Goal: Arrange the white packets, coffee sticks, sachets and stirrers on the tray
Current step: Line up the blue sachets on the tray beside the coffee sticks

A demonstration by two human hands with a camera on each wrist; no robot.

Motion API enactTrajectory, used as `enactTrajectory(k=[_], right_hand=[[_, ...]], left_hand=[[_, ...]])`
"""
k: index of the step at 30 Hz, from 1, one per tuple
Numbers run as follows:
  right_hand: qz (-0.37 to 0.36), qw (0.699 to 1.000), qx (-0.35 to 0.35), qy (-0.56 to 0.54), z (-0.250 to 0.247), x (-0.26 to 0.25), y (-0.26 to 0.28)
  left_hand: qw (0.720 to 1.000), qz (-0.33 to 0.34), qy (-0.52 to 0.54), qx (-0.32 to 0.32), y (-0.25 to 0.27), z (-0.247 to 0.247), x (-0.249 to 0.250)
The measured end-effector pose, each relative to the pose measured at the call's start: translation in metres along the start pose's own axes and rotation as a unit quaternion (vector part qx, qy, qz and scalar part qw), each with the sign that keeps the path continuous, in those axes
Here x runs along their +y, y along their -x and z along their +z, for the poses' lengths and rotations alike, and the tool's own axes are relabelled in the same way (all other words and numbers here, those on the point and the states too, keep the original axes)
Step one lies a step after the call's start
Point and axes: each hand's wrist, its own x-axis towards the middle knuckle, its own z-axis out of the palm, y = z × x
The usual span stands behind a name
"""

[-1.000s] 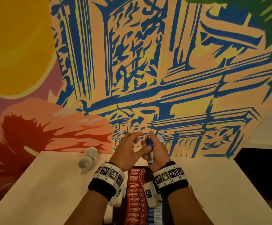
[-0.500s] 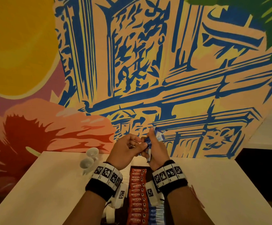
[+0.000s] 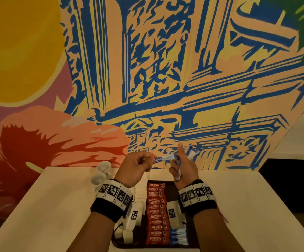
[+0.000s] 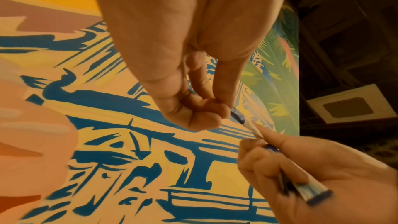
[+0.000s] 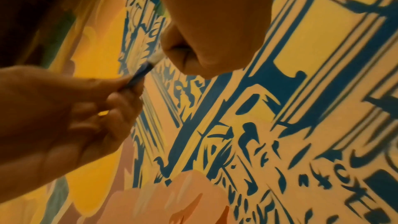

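Head view: we hold both hands above the far end of the dark rectangular tray (image 3: pixel 193 240), where red coffee sticks (image 3: pixel 156 213) lie in a column beside blue-and-white sachets (image 3: pixel 178 237). Our right hand (image 3: pixel 183 170) grips a bundle of sachets (image 3: pixel 191 151); our left hand (image 3: pixel 134 168) pinches one blue-and-white sachet (image 3: pixel 38 158) by its end.

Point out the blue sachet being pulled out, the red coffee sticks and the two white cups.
Blue sachet (image 3: pixel 163 158), head view, its blue printed end.
Red coffee sticks (image 3: pixel 156 211), head view, mid-column.
White cups (image 3: pixel 98 178), head view, nearer cup's bowl.
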Motion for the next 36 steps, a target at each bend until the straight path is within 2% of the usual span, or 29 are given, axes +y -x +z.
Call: enactTrajectory(k=[3, 9, 14, 17, 20, 24, 30, 36], right_hand=[[-0.025, 1.000, 0.001, 0.004, -0.012, 0.007, 0.005], [0.007, 0.993, -0.042, 0.108, -0.019, 0.032, 0.026], [0.022, 0.991, 0.020, 0.132, -0.045, 0.036, 0.027], [0.025, 0.986, 0.041, 0.161, -0.061, 0.035, 0.019], [0.037, 0.981, 0.072, 0.176, -0.074, 0.037, 0.007], [0.060, 0.981, 0.077, 0.166, -0.096, 0.041, -0.011], [0.098, 0.976, 0.066, 0.183, -0.134, 0.040, -0.040], [0.180, 0.946, 0.143, 0.230, -0.181, 0.050, -0.069]], left_hand=[[1.000, -0.015, 0.003, 0.021, 0.005, -0.009, -0.010], [1.000, -0.024, -0.002, -0.017, 0.018, -0.004, -0.017], [0.997, -0.051, -0.021, -0.057, 0.017, 0.006, -0.039], [0.994, -0.033, -0.094, -0.053, 0.013, 0.017, -0.053], [0.976, 0.018, -0.205, -0.064, 0.008, 0.034, -0.057], [0.937, 0.075, -0.322, -0.112, -0.009, 0.061, -0.062], [0.905, 0.040, -0.392, -0.159, -0.037, 0.100, -0.084], [0.883, -0.022, -0.425, -0.197, -0.055, 0.131, -0.134]])
